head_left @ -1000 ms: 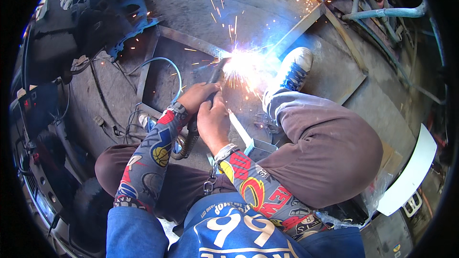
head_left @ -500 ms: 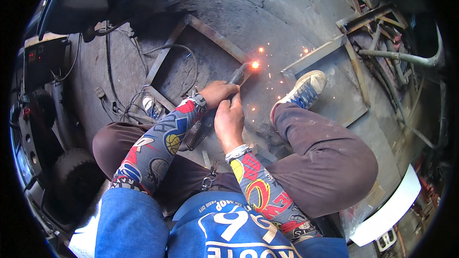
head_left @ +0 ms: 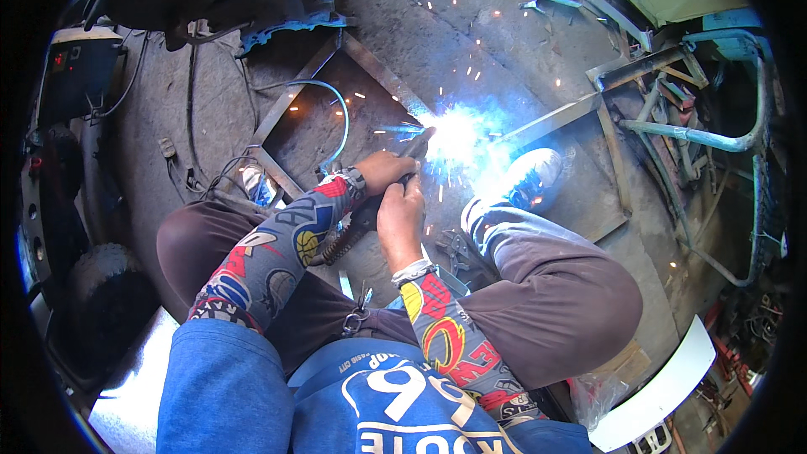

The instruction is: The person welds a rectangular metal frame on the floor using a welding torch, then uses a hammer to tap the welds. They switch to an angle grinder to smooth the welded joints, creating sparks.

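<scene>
My left hand (head_left: 382, 171) and my right hand (head_left: 402, 217) are both wrapped around a dark welding electrode holder (head_left: 370, 206) in front of my knees. Its tip points up and right to a bright blue-white arc (head_left: 454, 136) throwing sparks. The arc sits on a rusty angle-iron frame (head_left: 378, 76) lying flat on the concrete floor. Patterned sleeves cover both forearms. My right foot in a blue and white shoe (head_left: 530, 176) stands just right of the arc, beside a steel bar (head_left: 551, 120).
A blue cable (head_left: 340, 113) loops across the frame. A welding machine (head_left: 80, 67) with dark leads stands at the left. Scrap steel and a light-blue tube frame (head_left: 723, 139) fill the right side. Pliers (head_left: 458, 248) lie by my right leg.
Half a second ago only a small orange glow showed at the tip; now the arc burns bright blue-white again. The view has shifted a little; both hands stay on the holder.
</scene>
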A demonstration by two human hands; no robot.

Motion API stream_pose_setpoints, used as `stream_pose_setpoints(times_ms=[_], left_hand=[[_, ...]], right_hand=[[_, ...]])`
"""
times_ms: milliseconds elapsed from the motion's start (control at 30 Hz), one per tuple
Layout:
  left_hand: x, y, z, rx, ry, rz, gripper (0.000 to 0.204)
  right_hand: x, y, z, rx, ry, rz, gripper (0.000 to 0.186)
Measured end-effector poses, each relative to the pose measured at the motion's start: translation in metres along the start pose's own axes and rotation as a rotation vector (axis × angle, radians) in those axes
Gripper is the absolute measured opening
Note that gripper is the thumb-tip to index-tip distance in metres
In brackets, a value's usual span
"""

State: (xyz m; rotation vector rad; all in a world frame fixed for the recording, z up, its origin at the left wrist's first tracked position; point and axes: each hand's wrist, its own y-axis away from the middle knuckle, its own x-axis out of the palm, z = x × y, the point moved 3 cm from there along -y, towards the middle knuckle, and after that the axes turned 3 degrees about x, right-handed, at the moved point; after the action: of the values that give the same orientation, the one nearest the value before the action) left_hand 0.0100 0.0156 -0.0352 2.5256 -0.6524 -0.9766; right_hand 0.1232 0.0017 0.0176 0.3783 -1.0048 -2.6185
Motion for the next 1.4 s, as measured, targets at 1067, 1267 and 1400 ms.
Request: stream_pose_setpoints(times_ms=[1067,1267,1400], left_hand=[[-0.002,0.003,-0.001,-0.405,0.449,-0.015,0.036],[-0.001,0.001,0.000,-0.255,0.274,-0.002,0.038],[0.005,0.000,0.009,-0.272,0.266,0.004,0.033]], right_hand=[[0.000,0.004,0.008,0.093,0.052,0.024,0.061],[0.003,0.000,-0.001,0.100,0.071,-0.010,0.061],[0.003,-0.003,-0.006,0.056,0.061,0.031,0.065]])
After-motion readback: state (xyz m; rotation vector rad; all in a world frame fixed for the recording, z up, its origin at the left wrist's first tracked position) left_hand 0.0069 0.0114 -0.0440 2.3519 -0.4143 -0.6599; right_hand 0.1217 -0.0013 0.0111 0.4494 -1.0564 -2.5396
